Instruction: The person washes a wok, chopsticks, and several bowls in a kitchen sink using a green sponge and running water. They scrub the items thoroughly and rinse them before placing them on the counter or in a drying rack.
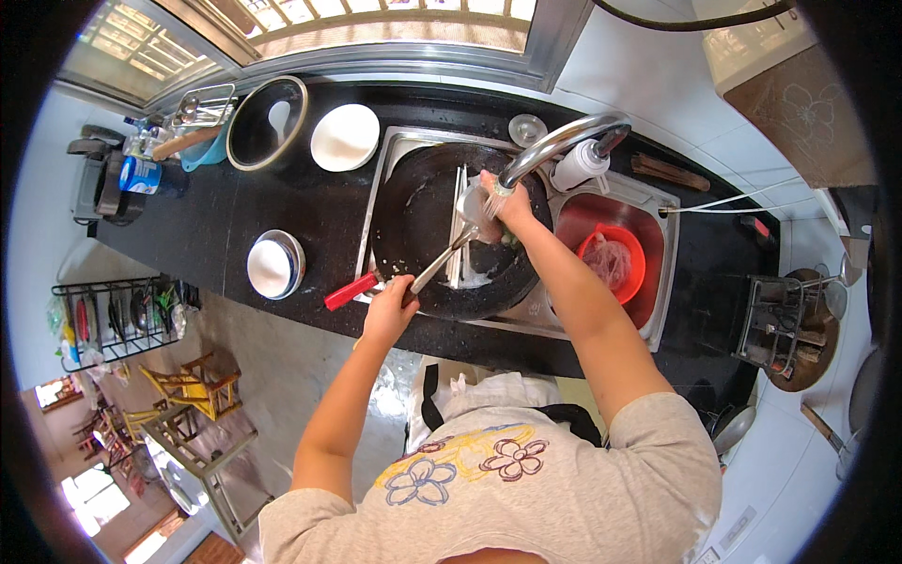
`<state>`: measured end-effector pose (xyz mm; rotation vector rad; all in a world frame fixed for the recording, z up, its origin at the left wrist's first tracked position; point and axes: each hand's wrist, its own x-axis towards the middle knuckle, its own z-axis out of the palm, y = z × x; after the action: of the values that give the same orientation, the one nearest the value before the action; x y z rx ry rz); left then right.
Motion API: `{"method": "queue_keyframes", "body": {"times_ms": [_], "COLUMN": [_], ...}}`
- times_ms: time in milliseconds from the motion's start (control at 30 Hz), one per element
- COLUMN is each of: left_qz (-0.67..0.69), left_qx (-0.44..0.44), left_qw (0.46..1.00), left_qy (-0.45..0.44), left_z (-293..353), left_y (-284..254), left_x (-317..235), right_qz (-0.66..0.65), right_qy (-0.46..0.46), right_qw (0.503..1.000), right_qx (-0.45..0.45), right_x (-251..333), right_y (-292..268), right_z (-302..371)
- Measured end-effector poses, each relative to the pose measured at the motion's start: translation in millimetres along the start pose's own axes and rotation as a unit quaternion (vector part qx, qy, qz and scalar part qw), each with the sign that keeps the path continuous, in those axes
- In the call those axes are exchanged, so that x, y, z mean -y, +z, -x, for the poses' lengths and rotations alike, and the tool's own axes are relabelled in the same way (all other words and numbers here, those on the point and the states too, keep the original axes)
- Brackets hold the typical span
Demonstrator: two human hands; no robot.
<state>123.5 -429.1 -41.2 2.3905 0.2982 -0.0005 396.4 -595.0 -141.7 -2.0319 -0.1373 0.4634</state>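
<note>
A large black wok lies in the left basin of the steel sink, its red handle sticking out over the counter's front edge. My left hand grips the shaft of a long metal utensil held slanting above the wok. My right hand closes round the utensil's head, right under the curved chrome tap, where water runs over it. Something dark green shows under my right fingers; I cannot tell what it is. A pale metal strip lies across the wok.
A red basin holding a pale net sits in the right sink compartment. On the black counter stand a steel bowl, a white bowl and a glass lid. A wire rack stands far right.
</note>
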Motion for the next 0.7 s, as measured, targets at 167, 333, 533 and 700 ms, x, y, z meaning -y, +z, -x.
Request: {"method": "queue_keyframes", "body": {"times_ms": [167, 333, 533, 700], "left_qz": [0.04, 0.172, 0.494, 0.601], "left_qx": [-0.037, -0.026, 0.003, -0.032], "left_qw": [0.996, 0.98, 0.852, 0.788], "left_qy": [-0.073, -0.096, -0.172, -0.127], "left_z": [23.2, -5.8, -49.5, -93.8], "left_y": [-0.6, 27.7, 60.7, 100.4], "left_x": [17.4, -20.4, -65.5, -80.2], "right_qz": [-0.18, -0.019, -0.046, -0.251], "right_qy": [0.223, 0.077, 0.024, 0.138], "right_qw": [0.958, 0.997, 0.993, 0.953], "right_qx": [0.029, -0.003, 0.103, 0.1], "right_x": [-11.7, -130.0, -56.0, 36.3], "right_y": [24.1, -16.7, -8.8, -30.8], "right_z": [-7.9, -25.3, 23.5, 100.4]}}
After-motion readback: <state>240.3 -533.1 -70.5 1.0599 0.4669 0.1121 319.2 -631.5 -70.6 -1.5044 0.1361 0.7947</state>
